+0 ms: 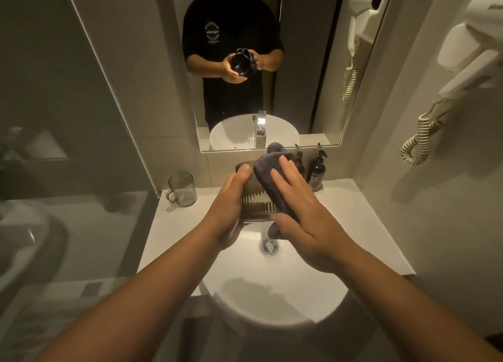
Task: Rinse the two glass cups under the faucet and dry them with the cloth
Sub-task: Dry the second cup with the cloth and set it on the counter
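Left hand (231, 198) grips ribbed smoked-glass cup (255, 201) above round white basin (272, 293); right hand (296, 206) presses dark grey cloth (269, 176) against it. Bottle labels unreadable. Clear handled glass cup (183, 189) stands left on white desk (353, 212).

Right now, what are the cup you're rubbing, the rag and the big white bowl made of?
The cup in the left hand looks like smoky ribbed glass: you can see through it. The rag under the right hand looks like soft dark grey cloth, fuzzy and folded. The sink is smooth, shiny white, probably ceramic.
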Available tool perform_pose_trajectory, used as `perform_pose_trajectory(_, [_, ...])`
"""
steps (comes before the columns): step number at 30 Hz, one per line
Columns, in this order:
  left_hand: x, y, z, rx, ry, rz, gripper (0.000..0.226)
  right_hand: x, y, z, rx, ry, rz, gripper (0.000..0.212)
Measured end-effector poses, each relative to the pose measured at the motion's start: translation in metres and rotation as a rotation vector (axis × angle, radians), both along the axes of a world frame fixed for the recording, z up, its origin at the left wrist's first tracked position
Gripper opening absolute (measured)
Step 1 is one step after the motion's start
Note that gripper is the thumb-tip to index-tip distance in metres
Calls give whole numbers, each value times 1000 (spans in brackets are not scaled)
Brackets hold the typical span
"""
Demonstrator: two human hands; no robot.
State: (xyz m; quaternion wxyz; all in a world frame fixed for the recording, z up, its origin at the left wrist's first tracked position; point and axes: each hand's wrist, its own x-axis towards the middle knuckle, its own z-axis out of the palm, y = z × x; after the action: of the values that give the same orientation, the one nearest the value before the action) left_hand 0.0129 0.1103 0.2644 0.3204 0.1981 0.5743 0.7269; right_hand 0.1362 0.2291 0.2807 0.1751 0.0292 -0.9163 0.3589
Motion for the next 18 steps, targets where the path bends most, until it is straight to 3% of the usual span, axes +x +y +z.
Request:
perform_pose_trajectory(3, [3, 3, 0, 18, -18, -1, 53, -6, -12, -9, 193, 91, -122, 69])
perform_pose_trajectory(9, [11, 12, -7, 38, -122, 57, 61, -16, -31, -27, 281, 315, -277, 59])
perform_pose_trajectory(11, [13, 12, -9, 51, -134, 74, 60, -20, -32, -28, 82, 312, -290, 55])
perform_pose_trajectory(15, [6, 7, -9, 93, -193, 69, 67, -27, -22, -15, -830, 141, -125, 50])
perform_pose_trajectory(16, [4, 6, -7, 96, -196, 57, 70, -28, -19, -13, -922, 131, -107, 49])
perform_pose_trajectory(18, [1, 6, -5, 92, -201, 57, 70, -29, -19, -12, -843, 144, -136, 49])
